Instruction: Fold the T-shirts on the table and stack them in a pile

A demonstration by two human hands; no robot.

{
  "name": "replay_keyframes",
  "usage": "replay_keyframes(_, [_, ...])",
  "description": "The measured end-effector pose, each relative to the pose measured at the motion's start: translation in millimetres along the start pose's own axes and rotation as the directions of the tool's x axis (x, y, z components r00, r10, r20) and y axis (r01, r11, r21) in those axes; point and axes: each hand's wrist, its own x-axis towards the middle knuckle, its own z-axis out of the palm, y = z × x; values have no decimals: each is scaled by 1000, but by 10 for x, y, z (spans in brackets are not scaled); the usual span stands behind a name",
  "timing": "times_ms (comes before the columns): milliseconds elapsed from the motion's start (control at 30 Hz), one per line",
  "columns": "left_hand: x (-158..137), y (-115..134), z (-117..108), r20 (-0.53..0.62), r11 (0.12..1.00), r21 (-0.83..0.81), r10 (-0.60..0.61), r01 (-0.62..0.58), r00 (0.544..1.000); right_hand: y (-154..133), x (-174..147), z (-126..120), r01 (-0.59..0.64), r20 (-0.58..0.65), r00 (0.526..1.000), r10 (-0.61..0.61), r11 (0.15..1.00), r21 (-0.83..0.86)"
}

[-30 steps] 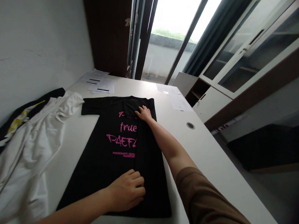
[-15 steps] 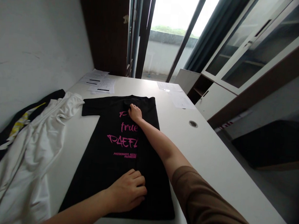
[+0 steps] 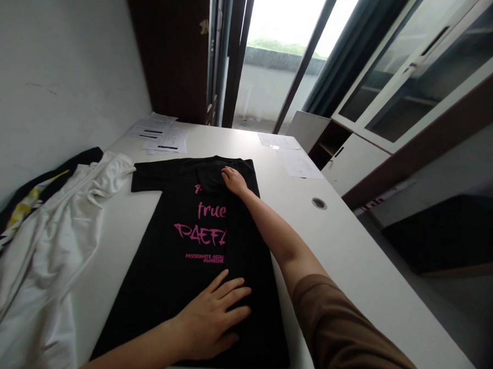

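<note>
A black T-shirt (image 3: 163, 274) with pink lettering lies flat on the white table, its right side folded inward so the print is cut off. One sleeve sticks out at the upper left; the other sleeve (image 3: 209, 174) is laid back over the chest and covers part of the top word. My left hand (image 3: 215, 315) rests with spread fingers on the folded layer near the hem. Farther up, my right hand (image 3: 234, 180) lies on the turned-in sleeve near the collar, its fingers stretched out and holding nothing.
Left of the T-shirt are a crumpled white garment (image 3: 57, 235) and a black garment with yellow print (image 3: 5, 221) by the wall. Papers (image 3: 160, 133) lie at the far left of the table (image 3: 349, 278), more sheets (image 3: 297, 162) at the far right, near a round cable hole (image 3: 319, 203).
My left hand has opened from curled fingers to spread ones. My right hand has shifted slightly right and flattened, and the folded-back sleeve now lies spread over the top word.
</note>
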Motion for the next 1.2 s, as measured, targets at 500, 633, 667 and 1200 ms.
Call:
replay_keyframes(500, [8,10,34,119,998,47,29,-35,992,1201,224,-438,-354,125,898,422,860,-367])
replay_keyframes(633, [3,10,14,117,999,31,22,-26,993,1204,104,-595,-376,112,889,444,847,-375])
replay_keyframes(667, [2,11,11,116,999,28,18,-22,993,1174,27,-621,-356,110,901,420,858,-370])
replay_keyframes(1200, [5,52,21,130,997,78,9,-19,991,523,-1930,-1044,-69,261,949,178,923,-379])
